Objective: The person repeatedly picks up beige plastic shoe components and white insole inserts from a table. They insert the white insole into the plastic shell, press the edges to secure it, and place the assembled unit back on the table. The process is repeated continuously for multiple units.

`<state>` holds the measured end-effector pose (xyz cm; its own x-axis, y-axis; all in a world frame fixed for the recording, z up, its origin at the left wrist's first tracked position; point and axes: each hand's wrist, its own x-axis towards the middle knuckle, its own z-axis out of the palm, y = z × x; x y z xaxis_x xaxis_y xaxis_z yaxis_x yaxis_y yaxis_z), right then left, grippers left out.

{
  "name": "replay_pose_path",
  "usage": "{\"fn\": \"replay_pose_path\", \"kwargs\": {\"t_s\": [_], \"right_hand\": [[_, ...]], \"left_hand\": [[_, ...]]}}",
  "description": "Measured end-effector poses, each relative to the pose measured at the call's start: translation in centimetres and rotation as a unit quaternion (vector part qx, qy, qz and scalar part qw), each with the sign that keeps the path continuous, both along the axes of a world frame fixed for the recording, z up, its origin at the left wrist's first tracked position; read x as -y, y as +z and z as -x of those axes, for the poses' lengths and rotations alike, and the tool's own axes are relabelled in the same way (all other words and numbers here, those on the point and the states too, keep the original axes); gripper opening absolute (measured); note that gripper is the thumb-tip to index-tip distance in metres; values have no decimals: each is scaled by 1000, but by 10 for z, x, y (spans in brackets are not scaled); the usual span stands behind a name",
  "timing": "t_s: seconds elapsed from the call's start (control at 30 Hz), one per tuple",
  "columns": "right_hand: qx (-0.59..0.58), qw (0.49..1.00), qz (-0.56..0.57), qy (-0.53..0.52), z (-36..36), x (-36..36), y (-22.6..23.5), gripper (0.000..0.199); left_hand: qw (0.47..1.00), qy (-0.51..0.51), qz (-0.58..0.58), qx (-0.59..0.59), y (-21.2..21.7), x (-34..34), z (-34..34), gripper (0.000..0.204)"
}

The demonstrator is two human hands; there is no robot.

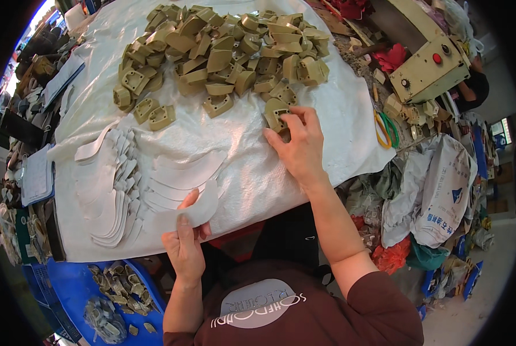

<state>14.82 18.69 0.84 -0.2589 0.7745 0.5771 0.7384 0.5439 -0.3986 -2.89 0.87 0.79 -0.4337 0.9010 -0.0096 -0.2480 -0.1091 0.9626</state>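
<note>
My left hand (184,248) pinches a white crescent-shaped sheet (203,210) between thumb and fingers, just above the near edge of the table. Out to the right, my right hand (302,147) has its thumb and fingers on a khaki moulded shoe heel (275,109) at the near edge of a large heap of similar heels (223,55). Left of my left hand lies an overlapping stack of white curved sheets (111,190). More such sheets are fanned out (186,167) beside that stack.
White sheeting (258,179) covers the table. To the right are yellow and green rings (388,130), a beige control box (431,66) with a red button, and stuffed bags (442,190). A blue tub (85,311) with khaki pieces stands at lower left, below clipboards (37,173).
</note>
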Motion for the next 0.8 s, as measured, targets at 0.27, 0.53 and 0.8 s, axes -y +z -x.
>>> {"fn": "replay_pose_path", "kwargs": {"t_s": [0.27, 0.53, 0.8], "right_hand": [[-235, 960, 149, -8, -27, -10, -6, 30], [-309, 945, 78, 81, -33, 14, -14, 39], [-20, 986, -45, 158, -21, 20, -15, 32]], "left_hand": [[1000, -11, 8, 21, 0, 2, -5, 43], [998, -54, 18, 32, -1, 1, -9, 45], [997, -50, 33, 42, -1, -2, -16, 44]]}}
